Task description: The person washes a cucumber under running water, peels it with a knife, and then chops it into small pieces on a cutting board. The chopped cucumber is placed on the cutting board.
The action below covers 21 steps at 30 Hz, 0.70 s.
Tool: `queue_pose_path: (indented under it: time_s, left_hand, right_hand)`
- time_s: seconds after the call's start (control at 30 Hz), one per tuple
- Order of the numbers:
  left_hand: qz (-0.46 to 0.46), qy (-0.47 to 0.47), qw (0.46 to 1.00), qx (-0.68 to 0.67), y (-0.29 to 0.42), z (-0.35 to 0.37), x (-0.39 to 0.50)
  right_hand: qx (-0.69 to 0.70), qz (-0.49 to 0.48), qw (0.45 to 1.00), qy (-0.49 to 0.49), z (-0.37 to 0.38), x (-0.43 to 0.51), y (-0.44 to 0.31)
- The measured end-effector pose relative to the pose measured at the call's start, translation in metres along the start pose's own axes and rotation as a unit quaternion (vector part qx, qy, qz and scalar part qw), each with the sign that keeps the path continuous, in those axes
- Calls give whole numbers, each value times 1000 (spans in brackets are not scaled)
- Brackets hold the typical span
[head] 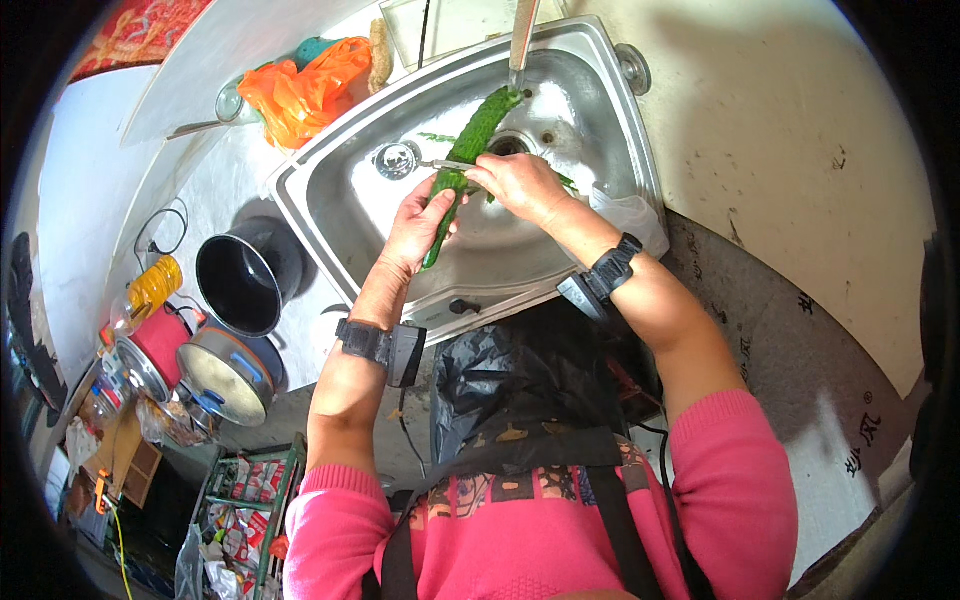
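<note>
My left hand (420,221) grips the lower part of a long green cucumber (484,127), which slants over a stainless steel sink (337,191). Between the fingers of my right hand (525,186) is a metal peeler (448,165), laid across the cucumber just above my left hand. The cucumber's far end is close to the faucet spout (523,37). Thin green strips of peel (437,138) lie in the basin, some partly hidden behind my right hand. A round metal drain strainer (397,161) sits left of the cucumber; the drain hole (511,142) is partly covered by my hand.
An orange plastic bag (307,90) lies behind the sink's left edge. A black pot (240,285), an oil bottle (154,289) and a lidded pan (225,375) stand at the left. A clear plastic bag (634,221) is at the sink's right side.
</note>
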<state>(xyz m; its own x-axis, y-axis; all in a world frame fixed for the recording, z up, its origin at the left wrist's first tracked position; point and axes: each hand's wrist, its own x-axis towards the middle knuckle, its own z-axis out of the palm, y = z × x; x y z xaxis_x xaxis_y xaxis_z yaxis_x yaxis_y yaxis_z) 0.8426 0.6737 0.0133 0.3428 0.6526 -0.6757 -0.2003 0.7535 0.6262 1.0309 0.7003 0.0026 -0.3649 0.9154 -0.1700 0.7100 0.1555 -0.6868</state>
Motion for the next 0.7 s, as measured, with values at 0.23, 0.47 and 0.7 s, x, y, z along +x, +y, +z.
queue_pose_path:
  time_s: [0.23, 0.47, 0.7]
  left_hand:
    - [-14, -13, 1000, 25, 3, -12, -18]
    - [-9, -35, 999, -17, -10, -16, -38]
    - [5, -29, 997, -67, -16, -16, -31]
  right_hand:
    - [-17, 117, 992, -48, 0, 21, 54]
    - [-14, 228, 973, -32, 20, 13, 153]
    - [305, 432, 844, 89, 11, -3, 132]
